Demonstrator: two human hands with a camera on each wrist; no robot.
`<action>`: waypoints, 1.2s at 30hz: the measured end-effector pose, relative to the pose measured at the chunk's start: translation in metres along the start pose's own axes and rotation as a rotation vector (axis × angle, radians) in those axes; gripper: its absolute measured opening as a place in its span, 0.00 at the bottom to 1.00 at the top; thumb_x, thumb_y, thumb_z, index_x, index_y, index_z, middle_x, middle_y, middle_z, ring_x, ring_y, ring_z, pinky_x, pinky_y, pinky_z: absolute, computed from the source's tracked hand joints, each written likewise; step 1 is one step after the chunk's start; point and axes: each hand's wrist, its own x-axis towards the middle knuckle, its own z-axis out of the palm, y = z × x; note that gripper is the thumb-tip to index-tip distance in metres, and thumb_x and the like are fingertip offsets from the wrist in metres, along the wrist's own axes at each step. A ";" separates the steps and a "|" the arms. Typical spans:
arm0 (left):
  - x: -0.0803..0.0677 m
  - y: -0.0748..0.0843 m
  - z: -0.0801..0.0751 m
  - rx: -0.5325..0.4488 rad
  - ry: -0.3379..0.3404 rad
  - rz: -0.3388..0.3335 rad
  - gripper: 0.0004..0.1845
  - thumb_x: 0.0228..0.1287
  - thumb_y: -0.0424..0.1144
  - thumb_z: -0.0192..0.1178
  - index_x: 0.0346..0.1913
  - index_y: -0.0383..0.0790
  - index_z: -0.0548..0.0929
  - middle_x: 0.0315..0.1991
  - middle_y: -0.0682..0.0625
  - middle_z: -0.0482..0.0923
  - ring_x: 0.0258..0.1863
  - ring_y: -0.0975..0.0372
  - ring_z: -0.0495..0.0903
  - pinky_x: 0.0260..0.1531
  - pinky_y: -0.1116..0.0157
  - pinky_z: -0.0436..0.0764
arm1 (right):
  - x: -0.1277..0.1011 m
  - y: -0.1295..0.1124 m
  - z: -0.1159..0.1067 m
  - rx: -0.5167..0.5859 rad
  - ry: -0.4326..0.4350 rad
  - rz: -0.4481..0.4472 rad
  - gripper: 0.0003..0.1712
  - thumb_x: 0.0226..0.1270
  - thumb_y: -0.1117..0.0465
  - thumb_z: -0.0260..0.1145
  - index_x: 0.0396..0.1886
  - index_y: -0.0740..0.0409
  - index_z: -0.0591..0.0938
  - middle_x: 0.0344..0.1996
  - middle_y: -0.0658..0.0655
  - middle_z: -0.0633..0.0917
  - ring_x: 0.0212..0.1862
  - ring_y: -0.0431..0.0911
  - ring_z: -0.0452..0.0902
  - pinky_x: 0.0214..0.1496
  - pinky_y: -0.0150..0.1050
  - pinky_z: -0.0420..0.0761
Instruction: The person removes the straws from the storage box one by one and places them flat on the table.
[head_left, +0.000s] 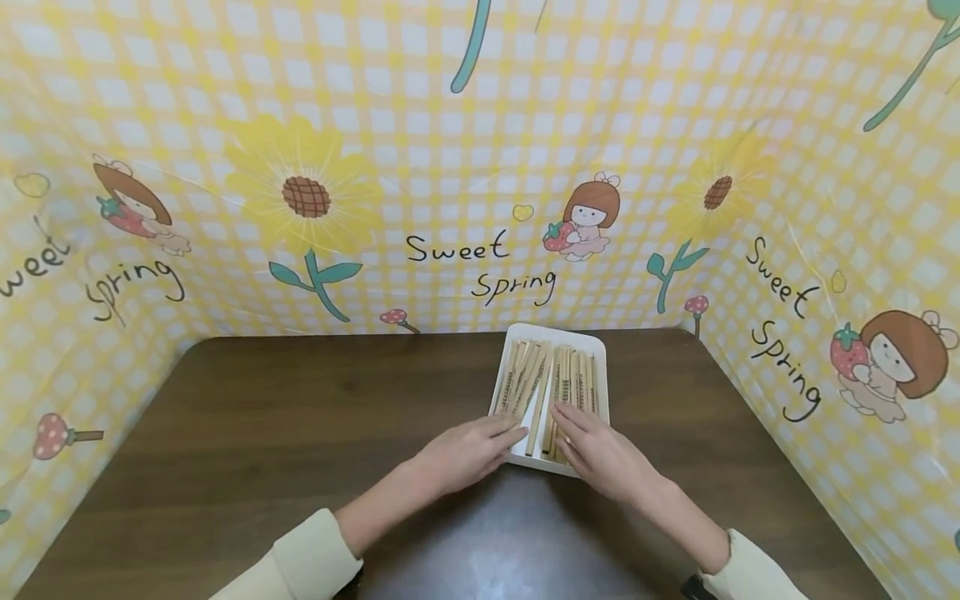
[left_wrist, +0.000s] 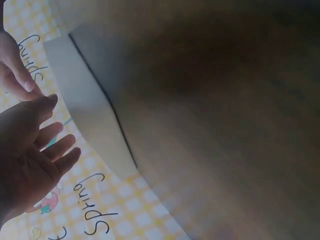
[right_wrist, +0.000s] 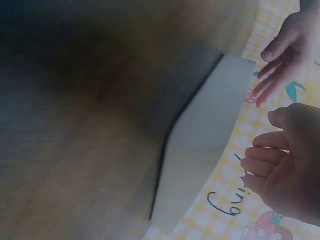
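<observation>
A shallow white tray (head_left: 606,408) stands on the dark table, holding two groups of thin pale wooden sticks (head_left: 573,375) with dark print along them. My left hand (head_left: 468,450) reaches over the tray's near left corner, its fingers extended across the lower ends of the left group. Over the right group's near end lies my right hand (head_left: 603,450), fingers lightly bent. In the left wrist view the left palm (left_wrist: 25,155) shows nothing gripped, fingers loose beside the tray's pale side (left_wrist: 95,110). The right wrist view shows the right hand (right_wrist: 285,165) with loosely bent fingers.
A yellow checked cloth (head_left: 450,167) printed with flowers and lettering surrounds the back and sides of the brown wooden table (head_left: 300,400). The tray sits close to the table's back edge.
</observation>
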 end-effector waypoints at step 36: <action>0.003 0.003 0.016 0.082 -0.141 0.021 0.20 0.65 0.27 0.61 0.59 0.40 0.83 0.54 0.49 0.83 0.54 0.58 0.82 0.55 0.67 0.79 | -0.047 -0.004 0.009 -0.052 0.040 0.005 0.19 0.55 0.76 0.71 0.47 0.61 0.86 0.47 0.58 0.87 0.46 0.51 0.86 0.37 0.44 0.87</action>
